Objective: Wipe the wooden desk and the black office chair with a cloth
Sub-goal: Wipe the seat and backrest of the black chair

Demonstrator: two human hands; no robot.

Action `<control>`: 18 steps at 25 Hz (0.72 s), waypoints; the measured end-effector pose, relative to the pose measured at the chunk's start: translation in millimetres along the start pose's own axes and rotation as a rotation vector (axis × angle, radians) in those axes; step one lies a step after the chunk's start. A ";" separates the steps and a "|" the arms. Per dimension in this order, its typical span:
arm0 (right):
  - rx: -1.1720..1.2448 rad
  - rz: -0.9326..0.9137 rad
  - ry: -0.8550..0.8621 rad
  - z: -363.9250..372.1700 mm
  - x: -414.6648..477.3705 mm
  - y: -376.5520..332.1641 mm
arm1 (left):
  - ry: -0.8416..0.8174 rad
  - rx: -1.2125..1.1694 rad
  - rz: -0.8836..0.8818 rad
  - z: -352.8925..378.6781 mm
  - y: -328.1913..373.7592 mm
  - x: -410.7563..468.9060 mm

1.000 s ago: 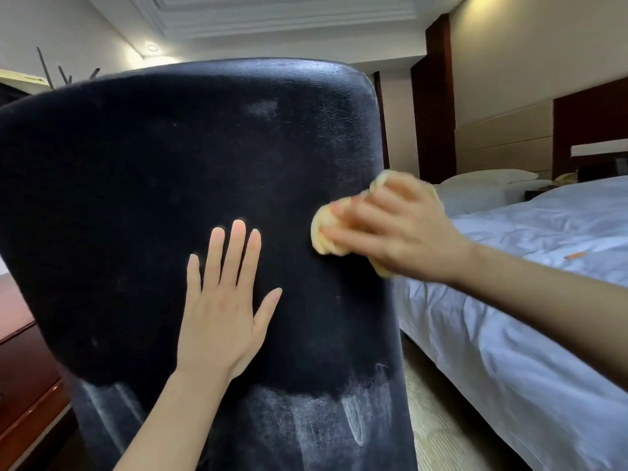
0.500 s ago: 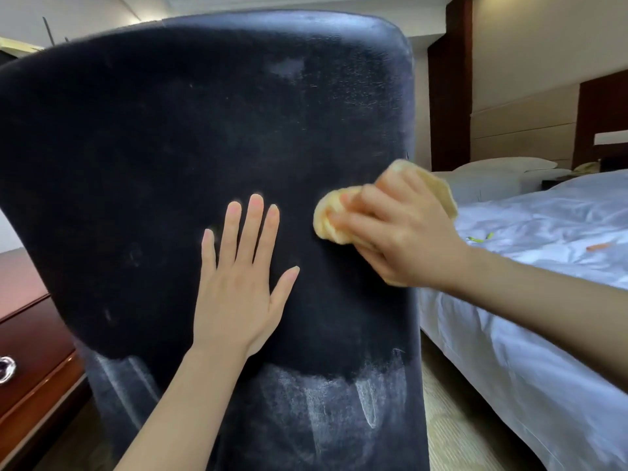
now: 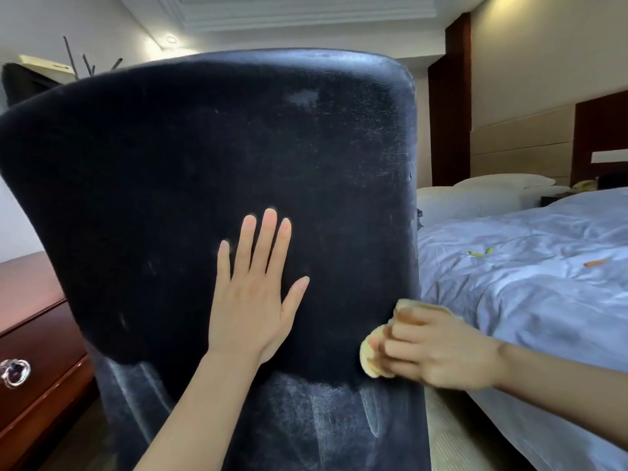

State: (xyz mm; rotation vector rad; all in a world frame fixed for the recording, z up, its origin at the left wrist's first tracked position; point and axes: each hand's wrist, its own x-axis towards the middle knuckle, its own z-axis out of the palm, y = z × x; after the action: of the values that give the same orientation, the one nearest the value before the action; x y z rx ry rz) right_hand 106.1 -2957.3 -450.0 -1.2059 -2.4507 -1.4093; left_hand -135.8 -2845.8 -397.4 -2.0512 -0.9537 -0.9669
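Head view: I see the back of the black office chair (image 3: 210,185) filling most of the frame, upright and close to me. To its left stands the wooden desk (image 3: 37,338), its drawer front and metal knob showing; to its right lies a bed (image 3: 530,283) with pale sheets.

Left hand (image 3: 253,300): flat on the chair back near the middle, fingers straight and spread, holding nothing. I judge that it braces the chair against the push of wiping.

Right hand (image 3: 438,351): fingers curled tight around a bunched yellow cloth (image 3: 368,358), pressing it against the chair back at the lower right edge. The hand is blurred, so I cannot tell the exact finger placement.

Handling notes, as my judgement:
- The cloth is soft, light and limp. Grip it as a wad in the palm so that a broad face meets the surface.
- The chair back looks padded under a smooth leather-like skin, which yields a little under pressure. An office chair of this kind may roll or swivel, so keep one palm flat on it.
- The skin shows fine scuffs near the top right and pale streaks on the lower section (image 3: 306,416). Wipe there with moderate pressure to avoid lifting worn material.

The lower section appears not yet wiped.
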 end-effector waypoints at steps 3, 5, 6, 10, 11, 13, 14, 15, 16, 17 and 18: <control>-0.129 0.001 0.252 -27.8 35.4 35.4 | 0.005 -0.010 0.001 -1.0 0.2 1.4; -0.213 0.017 0.385 -45.8 55.9 56.7 | 0.002 -0.006 0.005 -1.1 0.3 1.6; -0.237 0.035 0.436 -55.5 66.7 63.6 | -0.001 -0.006 0.006 -1.0 0.0 1.1; -0.360 0.212 0.629 -92.4 111.5 96.0 | 0.001 -0.007 -0.002 -0.3 0.1 1.8; -0.381 0.240 0.676 -99.6 122.9 101.4 | 0.003 -0.008 -0.002 -0.2 0.1 2.1; -0.396 0.286 0.750 -110.4 143.8 108.7 | 0.008 -0.006 -0.003 0.5 -0.1 2.2; -0.393 0.305 0.772 -114.7 154.4 110.3 | 0.009 -0.002 -0.005 1.3 -0.2 2.4; -0.389 0.320 0.794 -117.1 165.4 110.5 | 0.009 0.004 -0.006 1.9 -0.3 2.3; -0.378 0.327 0.818 -119.2 177.5 109.4 | 0.010 0.012 -0.007 2.7 -0.9 2.3; -0.358 0.331 0.836 -121.5 189.9 106.9 | 0.012 0.021 -0.007 3.4 -1.9 2.2; -0.341 0.327 0.843 -123.3 201.6 103.2 | 0.014 0.029 -0.006 4.0 -3.6 1.3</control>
State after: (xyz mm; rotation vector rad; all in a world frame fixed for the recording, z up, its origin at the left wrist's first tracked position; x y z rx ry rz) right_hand -3.0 -2902.7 -222.8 -0.7533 -1.4301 -1.7776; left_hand -136.8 -2840.3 -397.4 -2.0161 -0.9620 -0.9640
